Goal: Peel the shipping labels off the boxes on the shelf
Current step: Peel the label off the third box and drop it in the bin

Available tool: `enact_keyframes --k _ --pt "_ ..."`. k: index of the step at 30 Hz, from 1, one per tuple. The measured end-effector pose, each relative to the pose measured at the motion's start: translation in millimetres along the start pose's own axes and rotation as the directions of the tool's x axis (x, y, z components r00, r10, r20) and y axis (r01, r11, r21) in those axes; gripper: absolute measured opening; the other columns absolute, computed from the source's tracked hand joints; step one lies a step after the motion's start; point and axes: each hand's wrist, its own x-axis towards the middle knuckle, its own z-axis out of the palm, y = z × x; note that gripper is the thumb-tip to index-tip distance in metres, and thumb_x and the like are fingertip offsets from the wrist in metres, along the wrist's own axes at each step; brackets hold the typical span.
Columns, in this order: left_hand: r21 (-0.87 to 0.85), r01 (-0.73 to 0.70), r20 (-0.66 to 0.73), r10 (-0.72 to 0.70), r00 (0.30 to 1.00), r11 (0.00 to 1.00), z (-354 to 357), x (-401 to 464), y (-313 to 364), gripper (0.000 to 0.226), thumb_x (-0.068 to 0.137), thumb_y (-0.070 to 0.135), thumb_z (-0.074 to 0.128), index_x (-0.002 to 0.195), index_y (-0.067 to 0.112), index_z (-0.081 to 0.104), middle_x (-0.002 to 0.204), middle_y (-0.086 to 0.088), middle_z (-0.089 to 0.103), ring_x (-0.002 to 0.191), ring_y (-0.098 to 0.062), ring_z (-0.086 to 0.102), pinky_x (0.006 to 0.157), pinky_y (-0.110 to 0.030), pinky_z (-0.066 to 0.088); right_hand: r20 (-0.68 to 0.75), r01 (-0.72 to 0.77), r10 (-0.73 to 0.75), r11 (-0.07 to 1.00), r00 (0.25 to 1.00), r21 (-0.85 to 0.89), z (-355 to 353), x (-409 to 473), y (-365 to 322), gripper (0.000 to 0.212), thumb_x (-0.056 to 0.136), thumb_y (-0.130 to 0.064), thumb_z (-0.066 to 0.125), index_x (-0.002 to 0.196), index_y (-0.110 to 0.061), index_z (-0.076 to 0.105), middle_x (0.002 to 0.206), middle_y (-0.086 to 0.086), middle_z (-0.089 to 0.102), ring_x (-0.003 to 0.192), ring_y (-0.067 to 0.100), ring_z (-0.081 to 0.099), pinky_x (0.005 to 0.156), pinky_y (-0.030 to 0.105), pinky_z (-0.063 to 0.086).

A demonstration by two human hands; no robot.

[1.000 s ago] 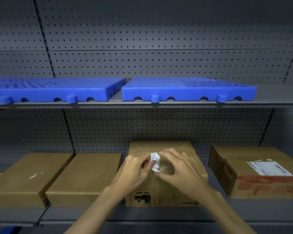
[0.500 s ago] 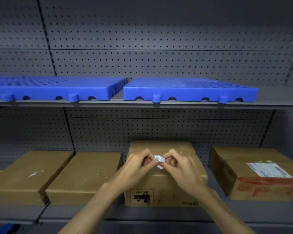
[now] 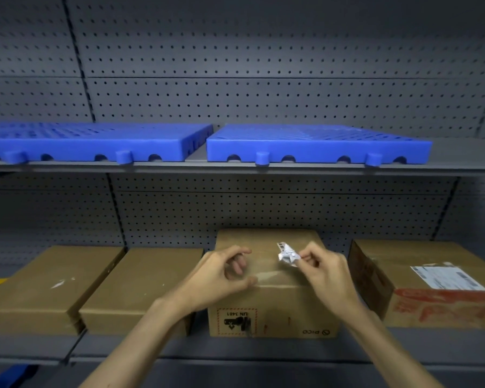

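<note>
right hand [image 3: 326, 271] pinching crumpled label [image 3: 287, 254], left hand [image 3: 221, 273] loosely curled, empty

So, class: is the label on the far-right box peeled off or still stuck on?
Still stuck on. The white shipping label lies flat on the top of the far-right box, untouched by either hand.

A single head-worn camera is looking forward and slightly down, close to the lower shelf [image 3: 235, 348], taking in the pegboard back wall [image 3: 263, 51] above; no second view is sharing the scene.
</note>
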Motion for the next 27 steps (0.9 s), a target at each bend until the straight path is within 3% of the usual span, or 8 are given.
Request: enact_keyframes --k 3,5,9,14,18,21,24,27 --pt "-0.027 0.06 -0.074 -0.062 0.995 0.998 17 3 10 0.074 0.082 0.057 0.063 0.143 0.022 0.042 0.087 -0.002 0.061 0.076 -0.006 0.057 0.074 -0.024 0.052 0.098 0.027 -0.027 1.0 0.995 -0.005 15 -5 -10 0.015 0.088 -0.012 0.066 0.074 -0.013 0.062 0.063 -0.007 0.06 0.06 0.012 0.053 0.051 0.017 0.036" --pt "-0.083 0.064 -0.07 -0.069 0.995 0.995 27 6 16 0.072 0.084 0.055 0.059 0.143 0.018 0.041 0.081 -0.002 0.052 0.07 -0.007 0.051 0.07 -0.023 0.049 0.123 0.045 -0.044 0.999 0.991 -0.002 25 -7 -15 0.015 0.088 -0.009 0.064 0.074 -0.011 0.06 0.064 -0.004 0.058 0.062 0.013 0.051 0.054 0.016 0.034" --pt "-0.243 0.066 0.034 -0.06 0.998 0.968 19 10 18 0.037 0.087 0.042 0.065 0.117 0.02 0.061 0.073 -0.004 0.049 0.059 -0.013 0.053 0.066 -0.017 0.047 0.116 0.117 -0.112 0.992 0.987 -0.035 27 -6 -16 0.013 0.086 -0.007 0.066 0.075 -0.009 0.059 0.065 -0.004 0.057 0.064 0.011 0.05 0.056 0.013 0.034" --pt "-0.153 -0.004 0.113 0.021 0.993 0.988 18 9 17 0.023 0.092 0.033 0.064 0.098 0.012 0.068 0.072 -0.003 0.051 0.057 -0.01 0.047 0.053 -0.026 0.043 0.199 0.137 -0.111 0.983 0.974 -0.124 22 -2 -17 0.008 0.085 -0.01 0.068 0.089 -0.016 0.066 0.075 -0.003 0.063 0.072 0.008 0.054 0.06 0.01 0.034" --pt "0.131 -0.059 0.029 0.056 0.998 0.99 8 19 2 0.017 0.093 0.035 0.06 0.087 0.019 0.063 0.077 0.003 0.051 0.063 -0.006 0.045 0.059 -0.027 0.039 0.447 0.088 -0.032 0.991 0.894 -0.103 21 0 -21 0.039 0.093 -0.013 0.058 0.127 -0.032 0.052 0.101 -0.015 0.061 0.094 -0.008 0.055 0.079 0.005 0.042" --pt "0.198 -0.085 0.006 0.086 0.996 0.977 4 23 1 0.015 0.096 0.032 0.055 0.089 0.024 0.065 0.083 0.006 0.055 0.069 -0.007 0.049 0.061 -0.026 0.04 0.392 -0.017 0.004 0.999 0.92 0.03 18 3 -27 0.028 0.098 -0.018 0.052 0.119 -0.036 0.057 0.098 -0.016 0.068 0.095 -0.007 0.06 0.082 0.005 0.044" --pt "0.231 -0.116 -0.022 0.125 0.992 0.966 6 24 3 0.017 0.096 0.031 0.053 0.087 0.023 0.065 0.081 0.006 0.056 0.071 -0.01 0.051 0.064 -0.032 0.044 0.32 -0.105 0.056 0.985 0.946 0.139 19 5 -29 0.022 0.098 -0.019 0.052 0.11 -0.024 0.07 0.085 -0.007 0.075 0.086 -0.005 0.066 0.077 0.002 0.043" --pt "0.267 -0.064 -0.096 0.093 0.991 0.962 -2 22 -11 0.023 0.094 0.033 0.054 0.085 0.016 0.067 0.078 0.004 0.057 0.07 -0.009 0.052 0.066 -0.033 0.046 0.215 -0.239 0.183 0.931 0.959 0.275 14 7 -21 0.021 0.095 -0.02 0.055 0.113 -0.023 0.066 0.078 -0.002 0.076 0.078 0.007 0.072 0.076 0.01 0.048"
